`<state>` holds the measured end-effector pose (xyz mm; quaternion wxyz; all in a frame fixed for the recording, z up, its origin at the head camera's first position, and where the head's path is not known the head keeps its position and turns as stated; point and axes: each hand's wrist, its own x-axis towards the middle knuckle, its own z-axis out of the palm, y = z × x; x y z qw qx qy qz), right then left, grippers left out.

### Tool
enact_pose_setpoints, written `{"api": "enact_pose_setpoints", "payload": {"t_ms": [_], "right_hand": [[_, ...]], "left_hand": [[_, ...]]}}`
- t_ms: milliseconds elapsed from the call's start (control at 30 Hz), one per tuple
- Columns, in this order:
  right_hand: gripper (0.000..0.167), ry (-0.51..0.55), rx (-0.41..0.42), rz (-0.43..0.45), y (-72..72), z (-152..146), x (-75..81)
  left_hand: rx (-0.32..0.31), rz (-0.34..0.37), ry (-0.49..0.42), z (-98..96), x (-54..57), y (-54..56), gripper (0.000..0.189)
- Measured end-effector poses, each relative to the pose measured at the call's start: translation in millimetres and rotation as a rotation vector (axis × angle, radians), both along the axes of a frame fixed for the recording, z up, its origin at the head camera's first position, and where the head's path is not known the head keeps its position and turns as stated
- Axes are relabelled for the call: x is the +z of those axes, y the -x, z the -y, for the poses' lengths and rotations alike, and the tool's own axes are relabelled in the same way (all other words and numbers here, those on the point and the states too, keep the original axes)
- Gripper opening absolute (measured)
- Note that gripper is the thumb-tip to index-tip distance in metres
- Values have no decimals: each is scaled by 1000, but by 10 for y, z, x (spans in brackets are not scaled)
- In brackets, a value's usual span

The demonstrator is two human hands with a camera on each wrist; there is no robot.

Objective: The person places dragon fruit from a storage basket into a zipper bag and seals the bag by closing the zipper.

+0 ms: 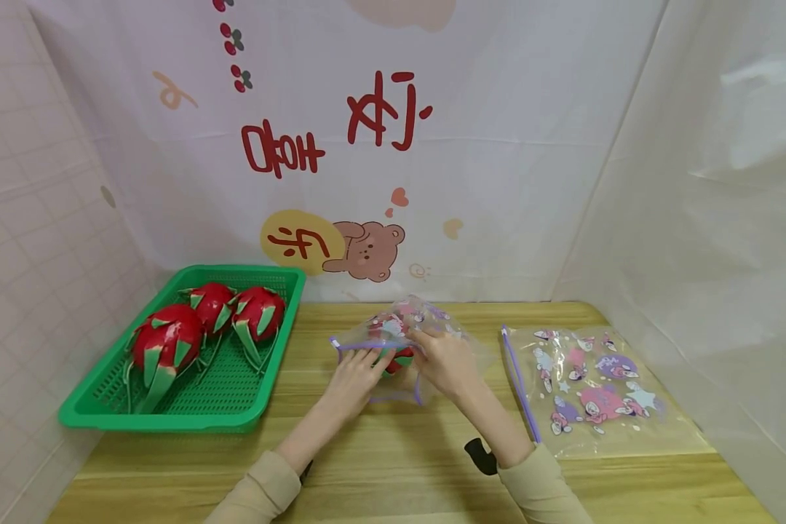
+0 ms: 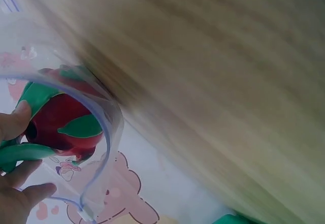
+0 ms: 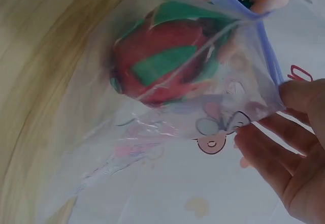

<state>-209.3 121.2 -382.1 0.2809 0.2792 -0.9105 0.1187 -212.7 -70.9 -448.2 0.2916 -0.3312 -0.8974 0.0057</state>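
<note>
A red toy dragon fruit with green plastic leaf scales (image 3: pixel 162 64) sits inside a clear zip-top plastic bag with cartoon prints and a purple seal strip (image 1: pixel 399 342), which lies at the centre of the pale wooden counter (image 1: pixel 393 451). The fruit appears fully past the bag mouth; the mouth stands open, so sealing is judged not yet done.

The left hand (image 1: pixel 354 378) holds the bag mouth at its 8 o'clock edge; in the left wrist view its thumb and fingers (image 2: pixel 25 196) pinch a green leaf tip and the seal strip. The right hand (image 1: pixel 442 356) grips the opposite lip at about 3 o'clock, fingertips (image 3: pixel 299 94) pinching the purple strip where it folds.

At 9 o'clock from the bag, a green perforated plastic tray (image 1: pixel 271 364) holds three more red toy dragon fruits (image 1: pixel 209 320), all unbagged. At 3 o'clock, flat printed zip bags (image 1: pixel 589 386) lie unused, just beside the right forearm.

Assessment: one fruit bagged but unsealed; three fruits remain in the tray.
</note>
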Motion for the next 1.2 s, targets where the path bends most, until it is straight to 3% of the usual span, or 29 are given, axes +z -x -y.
{"api": "enact_pose_setpoints", "payload": {"t_ms": [133, 233, 433, 600, 700, 933, 1200], "right_hand": [[20, 49, -4, -58, 30, -14, 23], [21, 64, -13, -109, 60, -28, 33], [14, 88, 12, -176, 158, -66, 64], [13, 101, 36, -191, 231, -98, 101], [13, 115, 41, -168, 253, -120, 106], [10, 160, 66, -104, 255, -166, 130], [10, 193, 73, -81, 268, -173, 155]], "left_hand": [[-3, -38, 21, -14, 5, 2, 57], [14, -22, 42, -41, 22, -23, 58], [114, 56, 78, -145, 88, -156, 60], [178, 18, 85, -221, 117, -251, 65], [167, -21, 59, -222, 89, -230, 63], [115, -36, 14, -154, 5, -109, 66], [171, -13, 26, -208, 9, -43, 66]]}}
